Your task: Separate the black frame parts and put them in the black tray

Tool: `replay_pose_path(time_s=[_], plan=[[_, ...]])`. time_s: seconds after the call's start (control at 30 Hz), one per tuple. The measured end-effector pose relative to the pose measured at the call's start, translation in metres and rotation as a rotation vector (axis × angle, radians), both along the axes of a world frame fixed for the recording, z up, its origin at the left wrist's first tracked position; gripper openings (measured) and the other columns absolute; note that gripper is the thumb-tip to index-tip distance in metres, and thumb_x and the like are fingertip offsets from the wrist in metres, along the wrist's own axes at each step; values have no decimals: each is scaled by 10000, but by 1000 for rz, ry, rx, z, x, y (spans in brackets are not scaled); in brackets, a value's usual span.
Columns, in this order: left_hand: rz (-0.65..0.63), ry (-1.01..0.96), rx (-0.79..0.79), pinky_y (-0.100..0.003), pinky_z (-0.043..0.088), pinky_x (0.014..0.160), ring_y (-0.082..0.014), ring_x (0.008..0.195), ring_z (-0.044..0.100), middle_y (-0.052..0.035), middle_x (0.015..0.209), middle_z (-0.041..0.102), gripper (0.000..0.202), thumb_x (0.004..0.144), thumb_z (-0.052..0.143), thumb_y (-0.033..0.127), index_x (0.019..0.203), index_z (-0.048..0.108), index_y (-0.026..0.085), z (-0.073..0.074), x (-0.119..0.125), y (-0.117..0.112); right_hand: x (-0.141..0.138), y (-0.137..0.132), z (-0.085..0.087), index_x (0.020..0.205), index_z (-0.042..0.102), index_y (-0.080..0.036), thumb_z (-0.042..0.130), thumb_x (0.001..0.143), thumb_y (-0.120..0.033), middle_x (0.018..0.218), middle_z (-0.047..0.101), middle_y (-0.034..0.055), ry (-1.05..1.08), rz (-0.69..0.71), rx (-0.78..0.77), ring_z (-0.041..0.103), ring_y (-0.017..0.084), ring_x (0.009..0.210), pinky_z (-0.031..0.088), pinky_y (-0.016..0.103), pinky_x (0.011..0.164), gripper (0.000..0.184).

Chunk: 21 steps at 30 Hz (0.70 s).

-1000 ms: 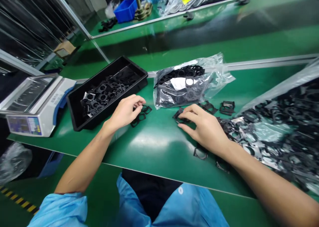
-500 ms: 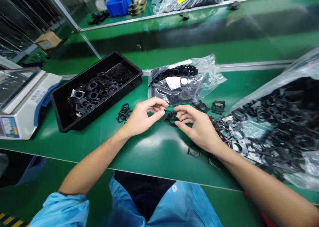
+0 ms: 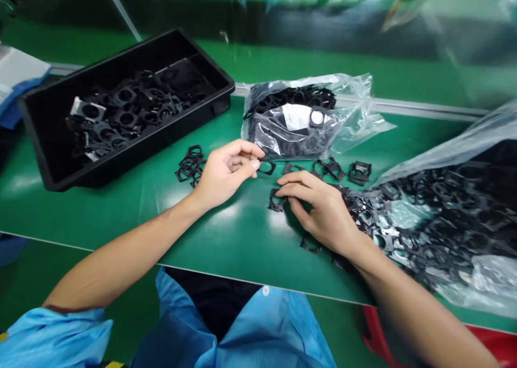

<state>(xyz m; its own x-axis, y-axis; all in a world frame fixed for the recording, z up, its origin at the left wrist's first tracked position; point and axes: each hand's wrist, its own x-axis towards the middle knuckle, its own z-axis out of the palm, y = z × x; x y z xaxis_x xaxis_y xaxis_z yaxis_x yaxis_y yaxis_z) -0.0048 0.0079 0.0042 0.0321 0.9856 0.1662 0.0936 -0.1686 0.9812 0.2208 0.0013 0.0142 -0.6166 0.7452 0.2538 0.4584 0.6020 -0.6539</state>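
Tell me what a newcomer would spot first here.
The heap of black parts at the mouth of the large clear bag on the right stands out most. Next is the black tray of similar parts at upper left. Between them, a black frame sits in the grip of the left hand.

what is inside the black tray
The black tray holds a loose heap of dark parts, many with round holes, and a few bits that look silvery. The upper parts cover those beneath, and the near wall hides the bottom along that side.
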Motion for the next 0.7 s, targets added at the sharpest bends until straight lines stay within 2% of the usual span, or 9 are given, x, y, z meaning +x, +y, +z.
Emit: replay_pose_path(time_s=[0.07, 0.13, 0.2, 0.23, 0.33, 0.43, 0.5, 0.63, 0.7], plan=[[-2, -2, -5, -233, 561, 635, -97, 647, 649, -3, 821, 665, 114, 839, 707, 241, 916, 684, 160, -2, 0, 0, -1, -1, 1, 1012, 724, -234, 435, 911, -51, 1173, 710, 98, -21, -14, 27, 697, 235, 1085, 560, 400, 949, 356], [8, -8, -8, -224, 551, 616, -96, 643, 646, -2, 810, 665, 97, 834, 696, 220, 909, 685, 161, -4, 0, 1, -1, -1, 1, 1040, 701, -234, 458, 945, -92, 1129, 710, 102, -48, -67, 56, 692, 241, 1065, 558, 398, 934, 298], [19, -16, -8, -215, 541, 600, -93, 640, 646, -3, 811, 670, 93, 828, 690, 205, 911, 687, 162, -6, 0, 2, 0, -3, 2, 1013, 679, -223, 561, 968, -227, 1013, 705, 104, -105, -122, 91, 688, 260, 985, 563, 395, 869, 125], [23, -20, -6, -211, 536, 593, -92, 639, 646, -4, 816, 674, 93, 825, 687, 199, 911, 687, 162, -6, 0, 2, 0, -3, 1, 987, 670, -220, 623, 955, -312, 957, 697, 101, -152, -136, 110, 682, 269, 942, 562, 393, 827, 109], [8, -23, -3, -209, 529, 586, -91, 638, 645, -4, 818, 681, 88, 823, 679, 201, 903, 684, 163, -6, 2, 2, -1, -6, -1, 977, 660, -221, 710, 897, -429, 910, 680, 97, -300, -122, 144, 659, 282, 884, 548, 384, 736, 229], [-16, -8, -7, -217, 533, 596, -96, 645, 645, -9, 830, 692, 97, 829, 673, 218, 908, 683, 163, -6, 2, 1, -3, -8, -1, 1095, 664, -228, 643, 919, -244, 1029, 684, 101, -313, -37, 98, 658, 276, 943, 562, 396, 789, 179], [-18, -2, -5, -220, 537, 603, -96, 650, 647, -15, 850, 698, 101, 831, 673, 222, 911, 684, 162, -5, 2, 1, -3, -8, 1, 1165, 653, -230, 580, 901, -129, 1121, 675, 104, -259, 12, 51, 657, 272, 1004, 567, 421, 877, 292], [1, -10, 8, -207, 532, 590, -91, 636, 650, -9, 831, 696, 92, 823, 678, 208, 902, 690, 162, -5, 1, 1, 1, -5, 10, 1277, 601, -212, 589, 843, -73, 1231, 645, 122, -224, 35, -35, 639, 289, 1104, 552, 458, 974, 456], [2, -17, 6, -198, 532, 586, -87, 634, 651, -9, 837, 702, 90, 819, 680, 199, 900, 693, 160, -5, 0, 1, 3, -4, 13, 1295, 585, -207, 611, 846, -86, 1246, 637, 128, -230, 57, -75, 634, 292, 1133, 549, 459, 982, 466]])
